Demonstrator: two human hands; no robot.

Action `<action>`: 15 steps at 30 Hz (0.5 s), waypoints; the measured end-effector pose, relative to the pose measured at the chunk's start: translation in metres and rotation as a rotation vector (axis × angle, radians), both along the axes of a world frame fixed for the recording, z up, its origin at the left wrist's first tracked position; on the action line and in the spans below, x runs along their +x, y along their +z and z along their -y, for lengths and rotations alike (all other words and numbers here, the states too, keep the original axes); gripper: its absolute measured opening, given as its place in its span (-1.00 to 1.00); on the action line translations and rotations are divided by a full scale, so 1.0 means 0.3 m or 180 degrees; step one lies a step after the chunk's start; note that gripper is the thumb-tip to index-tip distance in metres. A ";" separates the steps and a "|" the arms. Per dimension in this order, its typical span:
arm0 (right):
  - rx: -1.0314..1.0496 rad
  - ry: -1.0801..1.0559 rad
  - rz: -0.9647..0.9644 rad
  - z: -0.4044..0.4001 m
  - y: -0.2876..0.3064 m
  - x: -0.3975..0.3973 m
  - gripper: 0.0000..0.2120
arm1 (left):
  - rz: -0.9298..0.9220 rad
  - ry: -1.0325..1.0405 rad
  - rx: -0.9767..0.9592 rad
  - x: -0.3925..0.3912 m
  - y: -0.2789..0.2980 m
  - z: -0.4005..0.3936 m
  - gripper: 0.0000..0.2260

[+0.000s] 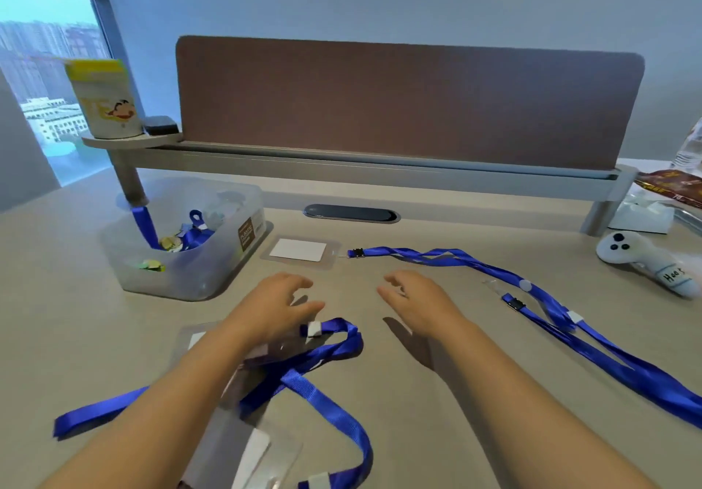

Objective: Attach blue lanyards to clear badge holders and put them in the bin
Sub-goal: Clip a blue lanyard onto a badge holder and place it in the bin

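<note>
A clear badge holder (299,251) with a white card lies flat on the desk, right of the clear bin (224,272). A blue lanyard (437,256) lies to its right, its black clip close to the holder's edge. My left hand (271,308) hovers below the holder with fingers spread and nothing in it. My right hand (416,304) hovers beside it, also empty with fingers apart. Another blue lanyard (323,401) loops under my left forearm over more clear holders (243,450). A third lanyard (592,340) runs off to the right. The bin holds several lanyards and badges.
A brown divider panel (410,104) on a grey shelf rail closes off the back. A printed cup (104,99) stands on the shelf's left end. A white controller (645,262) lies at the right, with packets behind it. A dark cable grommet (351,214) sits mid-desk.
</note>
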State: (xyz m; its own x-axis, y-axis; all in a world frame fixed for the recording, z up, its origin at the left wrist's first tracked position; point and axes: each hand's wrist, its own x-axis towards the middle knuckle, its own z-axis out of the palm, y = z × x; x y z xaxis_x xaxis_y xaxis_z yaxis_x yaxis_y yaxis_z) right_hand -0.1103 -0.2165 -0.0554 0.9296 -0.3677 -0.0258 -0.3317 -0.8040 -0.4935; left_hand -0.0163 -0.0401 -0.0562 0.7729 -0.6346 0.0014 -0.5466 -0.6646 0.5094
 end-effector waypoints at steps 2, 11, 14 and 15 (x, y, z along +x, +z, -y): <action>0.0277 0.0060 0.0070 -0.090 0.005 -0.013 -0.58 | 0.0008 0.0060 0.0018 -0.036 0.006 -0.085 -0.57; -0.0257 0.0393 -0.0178 -0.288 -0.045 -0.017 -0.73 | 0.0078 0.0185 0.0416 -0.106 -0.055 -0.297 -0.58; -0.0484 0.0254 -0.0262 -0.268 -0.054 -0.017 -0.76 | 0.0164 0.0120 0.0411 -0.104 -0.060 -0.283 -0.58; -0.0519 0.0176 -0.0309 -0.258 -0.055 -0.017 -0.76 | 0.0193 0.0110 0.0422 -0.103 -0.061 -0.273 -0.55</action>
State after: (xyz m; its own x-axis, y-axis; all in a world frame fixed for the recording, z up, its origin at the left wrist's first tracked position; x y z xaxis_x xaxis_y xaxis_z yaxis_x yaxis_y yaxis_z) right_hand -0.1154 -0.1390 -0.0718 0.9445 -0.3228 -0.0606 -0.3246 -0.8890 -0.3231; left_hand -0.0474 0.0418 -0.0744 0.7954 -0.6052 -0.0333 -0.5492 -0.7429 0.3827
